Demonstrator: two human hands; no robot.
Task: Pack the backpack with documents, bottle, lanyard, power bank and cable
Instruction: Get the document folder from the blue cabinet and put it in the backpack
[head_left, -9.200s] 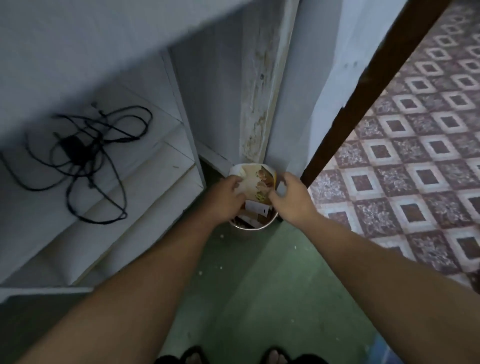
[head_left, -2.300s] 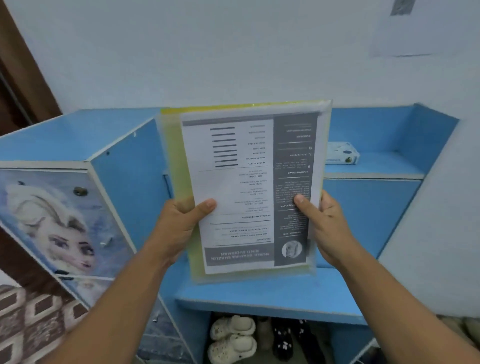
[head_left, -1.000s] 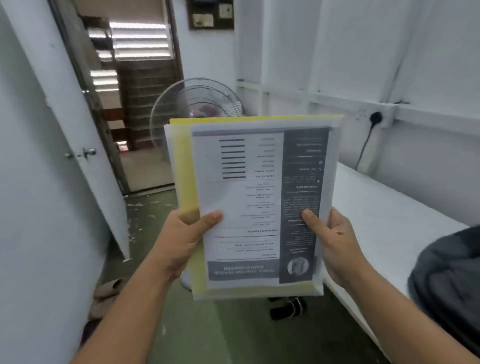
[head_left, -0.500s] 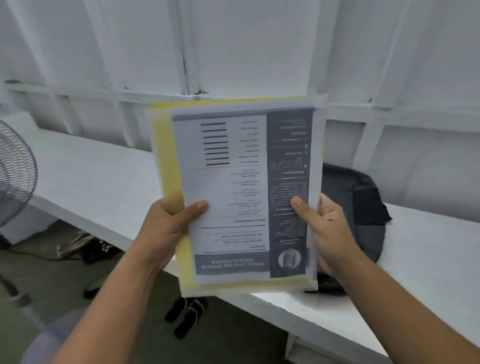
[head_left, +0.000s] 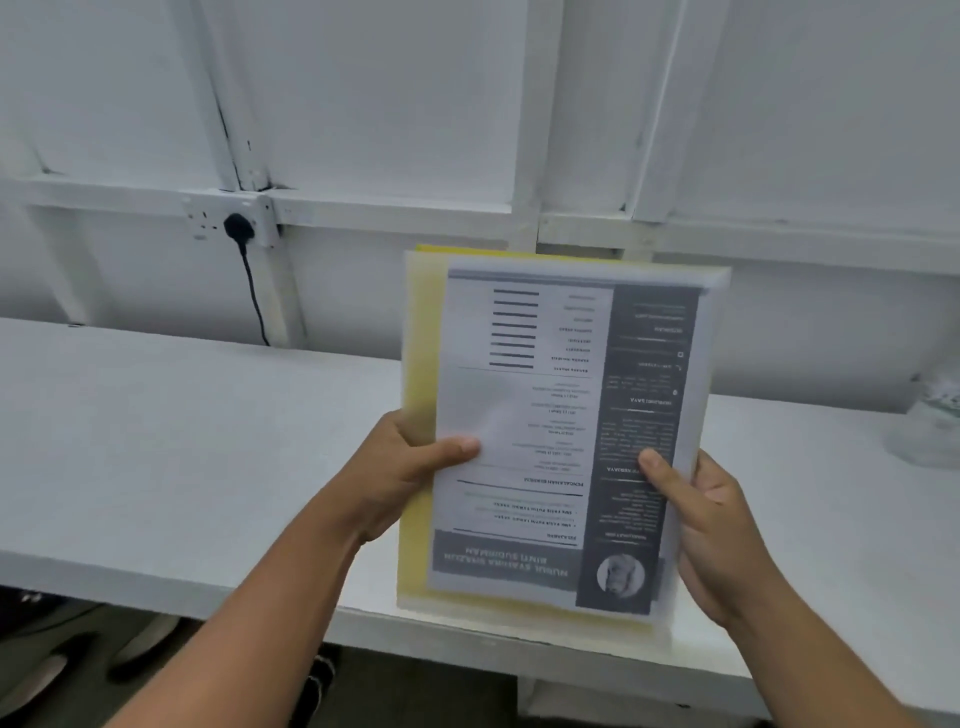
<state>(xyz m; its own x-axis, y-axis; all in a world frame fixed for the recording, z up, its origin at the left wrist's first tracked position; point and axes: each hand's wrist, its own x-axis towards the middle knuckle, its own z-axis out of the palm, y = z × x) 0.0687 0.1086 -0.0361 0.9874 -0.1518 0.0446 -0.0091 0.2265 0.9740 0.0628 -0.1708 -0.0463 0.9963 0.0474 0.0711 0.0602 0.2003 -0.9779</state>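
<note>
I see both hands up in front of me, holding the documents (head_left: 550, 436) upright above the front edge of the white table (head_left: 182, 452). My left hand (head_left: 400, 478) grips the left edge of the stack, thumb pressed flat across the printed page and the other fingers hidden behind. My right hand (head_left: 711, 525) clamps the right edge the same way, thumb on the dark side column of the sheet. The stack is a printed sheet inside a clear sleeve with a yellow folder behind it; the yellow shows along the left and bottom margins. The print reads upside down from where I look. The lower edge of the stack hangs just over the table's front lip, and I cannot tell if it touches. The table top to the left is wide open, running bare to the wall. On the wall behind, a black plug (head_left: 238, 227) sits in a socket, its cord dropping behind the table's rear edge. At the far right a blurred pale object (head_left: 930, 421) rests on the table, well apart from the hands
</note>
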